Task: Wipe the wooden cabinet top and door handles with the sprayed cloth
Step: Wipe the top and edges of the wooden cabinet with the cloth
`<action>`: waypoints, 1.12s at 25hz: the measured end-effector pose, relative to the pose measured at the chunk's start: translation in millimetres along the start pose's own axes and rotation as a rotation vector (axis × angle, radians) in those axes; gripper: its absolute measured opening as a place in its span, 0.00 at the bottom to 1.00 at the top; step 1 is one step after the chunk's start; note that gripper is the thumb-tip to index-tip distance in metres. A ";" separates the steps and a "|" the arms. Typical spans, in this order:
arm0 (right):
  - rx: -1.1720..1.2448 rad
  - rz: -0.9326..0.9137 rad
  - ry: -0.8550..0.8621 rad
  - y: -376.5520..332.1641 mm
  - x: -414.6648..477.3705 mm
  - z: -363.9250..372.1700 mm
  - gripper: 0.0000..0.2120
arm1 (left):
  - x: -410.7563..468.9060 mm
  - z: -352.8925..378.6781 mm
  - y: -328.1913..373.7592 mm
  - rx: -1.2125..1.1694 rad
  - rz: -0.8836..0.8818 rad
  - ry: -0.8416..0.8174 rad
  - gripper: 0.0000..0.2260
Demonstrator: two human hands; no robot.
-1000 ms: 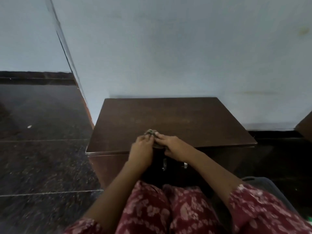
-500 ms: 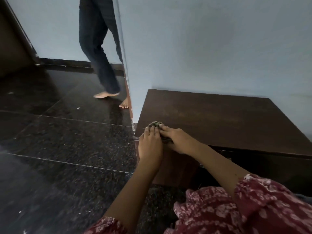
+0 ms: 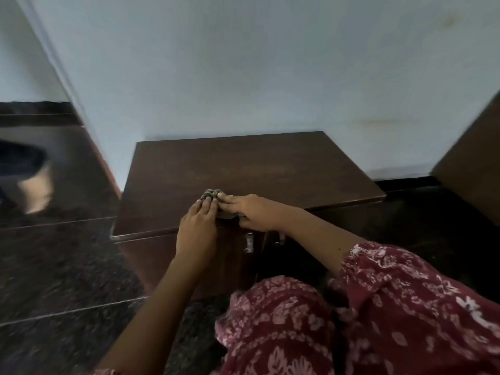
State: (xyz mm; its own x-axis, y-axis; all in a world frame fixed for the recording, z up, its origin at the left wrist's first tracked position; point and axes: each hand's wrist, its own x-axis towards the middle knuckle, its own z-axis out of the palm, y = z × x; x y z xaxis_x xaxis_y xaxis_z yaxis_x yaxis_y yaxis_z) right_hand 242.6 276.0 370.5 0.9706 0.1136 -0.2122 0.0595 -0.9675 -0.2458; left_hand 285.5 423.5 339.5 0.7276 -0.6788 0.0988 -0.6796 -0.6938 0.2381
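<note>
A home room; low wooden cabinet (image 3: 251, 169); polished stone floor (image 3: 54, 253).

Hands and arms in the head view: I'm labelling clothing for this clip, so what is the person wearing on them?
Both the left hand and the right hand are bare, with no gloves. No rings or bangles are discernible. The forearms are uncovered. A dark red sleeve with a pale floral print begins near the right elbow; matching fabric shows at the left.
</note>
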 end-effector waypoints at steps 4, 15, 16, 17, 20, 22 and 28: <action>0.043 0.129 0.040 60.4 -38.1 -2.2 0.31 | 36.7 19.1 59.4 -0.015 0.102 -0.019 0.25; 0.001 0.483 0.280 192.0 -137.1 7.5 0.33 | 122.7 69.9 217.0 -0.096 0.390 -0.052 0.26; -0.006 0.521 0.286 201.0 -146.3 7.5 0.33 | 128.1 74.1 232.4 -0.113 0.417 -0.055 0.26; -0.014 0.556 0.296 208.3 -154.7 8.0 0.33 | 131.2 78.1 246.4 -0.125 0.439 -0.058 0.25; 0.004 0.648 0.330 221.2 -171.7 11.4 0.33 | 136.4 91.3 272.8 -0.146 0.491 -0.068 0.25; 0.000 0.694 0.372 220.6 -180.7 12.0 0.32 | 138.0 96.9 282.1 -0.147 0.550 -0.080 0.26; 0.453 0.840 0.740 193.4 -231.9 42.1 0.25 | 90.2 109.7 298.5 -0.705 0.602 -0.009 0.25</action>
State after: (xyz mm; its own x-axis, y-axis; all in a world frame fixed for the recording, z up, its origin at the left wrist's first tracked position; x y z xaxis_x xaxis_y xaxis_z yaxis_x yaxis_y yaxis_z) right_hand 19.2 72.1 332.3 0.5746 -0.8133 0.0913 -0.5978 -0.4932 -0.6320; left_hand 138.1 128.8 313.4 0.2677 -0.8813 0.3895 -0.7270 0.0806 0.6819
